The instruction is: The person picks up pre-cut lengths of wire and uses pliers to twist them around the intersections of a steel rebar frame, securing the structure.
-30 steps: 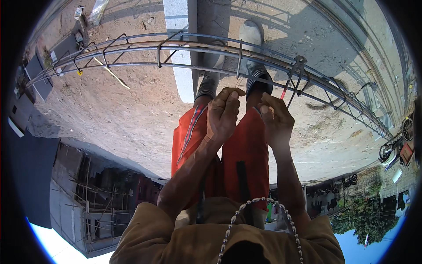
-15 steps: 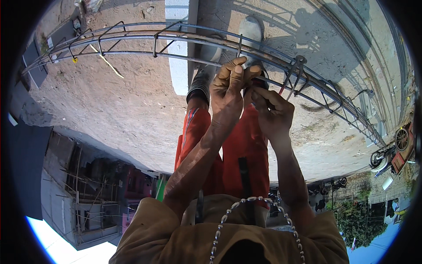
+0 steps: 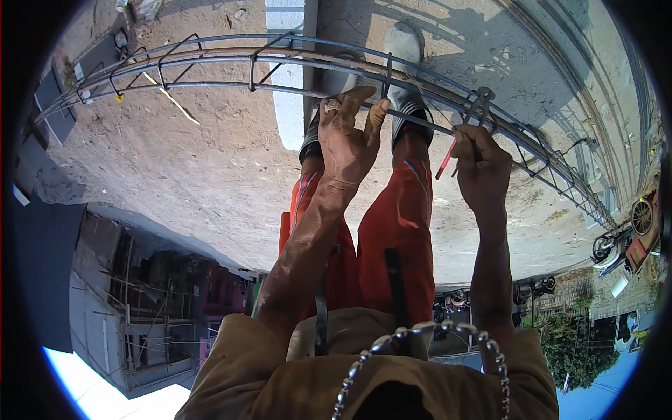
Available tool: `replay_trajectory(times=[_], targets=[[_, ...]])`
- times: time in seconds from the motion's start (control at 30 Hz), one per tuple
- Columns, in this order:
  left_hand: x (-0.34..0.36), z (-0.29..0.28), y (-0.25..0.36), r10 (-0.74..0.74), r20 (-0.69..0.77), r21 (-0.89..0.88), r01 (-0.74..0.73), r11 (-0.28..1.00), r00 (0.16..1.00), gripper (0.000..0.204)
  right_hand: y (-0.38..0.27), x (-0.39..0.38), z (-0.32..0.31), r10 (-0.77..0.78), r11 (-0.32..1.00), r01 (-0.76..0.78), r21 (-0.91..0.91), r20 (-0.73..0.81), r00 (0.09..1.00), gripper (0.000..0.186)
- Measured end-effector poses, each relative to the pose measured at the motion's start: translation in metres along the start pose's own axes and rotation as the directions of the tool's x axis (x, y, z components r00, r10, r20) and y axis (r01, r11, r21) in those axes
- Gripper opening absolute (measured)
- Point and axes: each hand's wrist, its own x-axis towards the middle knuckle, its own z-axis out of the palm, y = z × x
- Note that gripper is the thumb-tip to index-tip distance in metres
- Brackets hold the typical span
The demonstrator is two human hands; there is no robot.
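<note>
A long rebar cage (image 3: 276,58), bars joined by bent square links, lies crosswise above my shoes (image 3: 403,45). My left hand (image 3: 343,147) is curled at its near bar, thumb and fingers closed on it beside an upright link. My right hand (image 3: 483,164) has bent, closed fingers over the handles of metal pincers (image 3: 481,96), one handle red; whether it grips them or a thin wire (image 3: 434,105) is unclear. The pincers' head rests at the cage's bars.
A white concrete beam (image 3: 287,126) runs under the cage across dusty ground (image 3: 203,161). Long rods (image 3: 581,77) lie at the right, with a motorbike (image 3: 605,248) and cart wheel (image 3: 640,217) at the right rim. A yellow strip (image 3: 175,105) lies at the left.
My hands came up to the cage and together half a second ago; since then they have parted, the right moving rightward to the pincers, the left staying at the near bar.
</note>
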Motion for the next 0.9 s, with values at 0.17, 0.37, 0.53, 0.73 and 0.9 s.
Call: replay_trajectory(times=[0.17, 0.37, 0.53, 0.73, 0.9], targets=[[0.025, 0.007, -0.024, 0.39, 0.0, 0.455, -0.348, 0.82, 0.921, 0.033, -0.006, 0.055, -0.024, -0.259, 0.842, 0.232, -0.486, 0.013, 0.966, 0.012], [0.08, -0.013, -0.032, 0.489, 0.381, 0.375, -0.614, 0.694, 0.785, 0.038, -0.008, 0.113, -0.024, -0.385, 0.508, 0.498, -0.703, 0.332, 0.861, 0.018], [0.087, -0.005, -0.034, 0.403, 0.523, 0.228, -0.579, 0.783, 0.751, 0.025, -0.004, 0.131, -0.004, -0.251, 0.619, 0.457, -0.639, 0.391, 0.886, 0.016], [0.088, -0.007, -0.032, 0.528, 0.458, 0.214, -0.665, 0.715, 0.715, 0.023, 0.003, 0.14, 0.019, -0.376, 0.588, 0.662, -0.465, 0.567, 0.733, 0.015], [0.078, -0.012, -0.02, 0.583, 0.335, 0.485, -0.666, 0.567, 0.74, 0.02, -0.007, 0.144, 0.034, -0.215, 0.834, 0.474, -0.283, 0.624, 0.751, 0.015]])
